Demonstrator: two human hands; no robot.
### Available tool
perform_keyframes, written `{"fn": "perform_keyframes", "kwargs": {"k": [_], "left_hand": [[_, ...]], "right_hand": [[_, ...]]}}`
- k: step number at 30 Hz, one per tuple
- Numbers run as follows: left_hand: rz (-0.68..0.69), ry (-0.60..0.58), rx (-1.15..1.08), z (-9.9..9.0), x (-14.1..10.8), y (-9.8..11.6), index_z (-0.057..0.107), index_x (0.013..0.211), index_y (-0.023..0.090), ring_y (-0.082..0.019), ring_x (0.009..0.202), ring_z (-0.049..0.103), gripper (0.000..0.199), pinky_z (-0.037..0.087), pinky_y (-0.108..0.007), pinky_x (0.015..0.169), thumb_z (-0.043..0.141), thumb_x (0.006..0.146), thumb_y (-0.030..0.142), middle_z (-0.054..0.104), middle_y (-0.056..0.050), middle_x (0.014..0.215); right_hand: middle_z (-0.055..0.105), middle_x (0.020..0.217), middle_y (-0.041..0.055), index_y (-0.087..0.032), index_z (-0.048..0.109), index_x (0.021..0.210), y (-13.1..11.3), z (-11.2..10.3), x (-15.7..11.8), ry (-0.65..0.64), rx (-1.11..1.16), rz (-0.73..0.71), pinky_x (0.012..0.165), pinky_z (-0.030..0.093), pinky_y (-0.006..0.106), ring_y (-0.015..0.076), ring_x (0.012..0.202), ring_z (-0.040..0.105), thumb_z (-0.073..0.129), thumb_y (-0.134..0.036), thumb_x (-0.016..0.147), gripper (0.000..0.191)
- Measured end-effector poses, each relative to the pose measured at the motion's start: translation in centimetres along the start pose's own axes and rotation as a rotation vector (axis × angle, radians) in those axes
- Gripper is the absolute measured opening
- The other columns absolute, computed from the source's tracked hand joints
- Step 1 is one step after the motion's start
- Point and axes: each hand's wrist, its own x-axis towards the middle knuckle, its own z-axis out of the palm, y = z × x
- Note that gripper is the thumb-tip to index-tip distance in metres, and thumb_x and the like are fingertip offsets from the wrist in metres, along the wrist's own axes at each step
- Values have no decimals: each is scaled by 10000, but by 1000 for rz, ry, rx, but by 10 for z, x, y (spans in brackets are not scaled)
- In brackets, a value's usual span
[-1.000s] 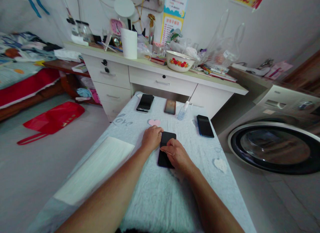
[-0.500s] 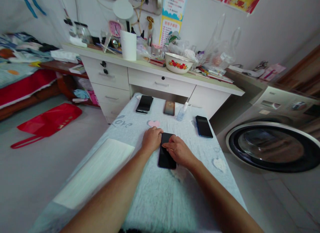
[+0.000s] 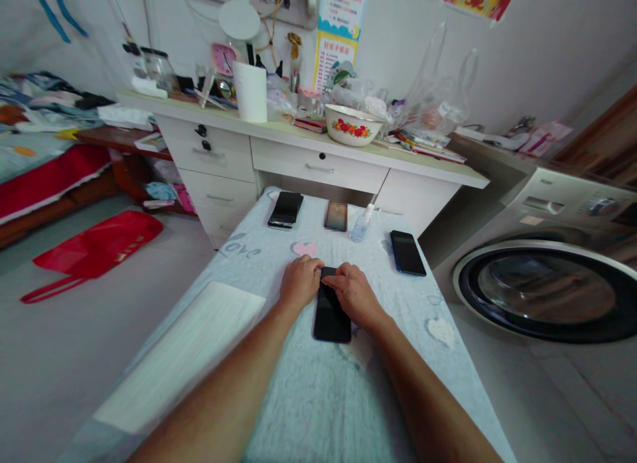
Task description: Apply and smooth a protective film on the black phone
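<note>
A black smartphone (image 3: 332,317) lies screen up on the cloth-covered table. My left hand (image 3: 301,280) is closed at its upper left edge, with the fingertips against the phone. Over the upper right part of the screen is my right hand (image 3: 355,294), its fingers pressed together near the top edge; whatever they may hold is too small or hidden to make out. Beyond the hands stand a clear spray bottle (image 3: 361,224) and a blurred-out small rectangular item (image 3: 336,216). Two other dark phones lie apart, one at the far left (image 3: 285,209) and one at the right (image 3: 408,253).
A long white sheet (image 3: 184,357) lies along the table's left side. Behind the table is a white desk (image 3: 213,164) with a flowered bowl (image 3: 353,126) and a paper roll (image 3: 250,93). A washing machine (image 3: 552,211) stands right; a red bag (image 3: 104,244) lies on the floor.
My right hand has slid up the screen toward the phone's top edge. My left hand stays at the upper left edge. The camera view has shifted slightly.
</note>
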Motion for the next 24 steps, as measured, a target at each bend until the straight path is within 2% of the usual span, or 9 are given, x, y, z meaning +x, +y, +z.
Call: {"fn": "perform_keyframes", "kwargs": {"k": [8, 24], "left_hand": [[17, 6, -8, 0, 0, -1, 677, 954, 231, -165, 929, 594, 247, 433, -274, 833, 468, 857, 143, 646, -32, 960], [14, 8, 15, 1, 1, -1, 676, 953, 240, -173, 913, 592, 246, 429, -284, 819, 472, 852, 148, 644, -31, 963]], "right_hand": [[523, 918, 57, -269, 680, 1119, 1, 0, -2, -13, -25, 40, 778, 306, 284, 180, 869, 443, 485, -216, 935, 273], [520, 893, 65, -227, 698, 1038, 16, 18, 4, 100, -63, 195, 748, 326, 273, 176, 802, 435, 404, -226, 965, 303]]}}
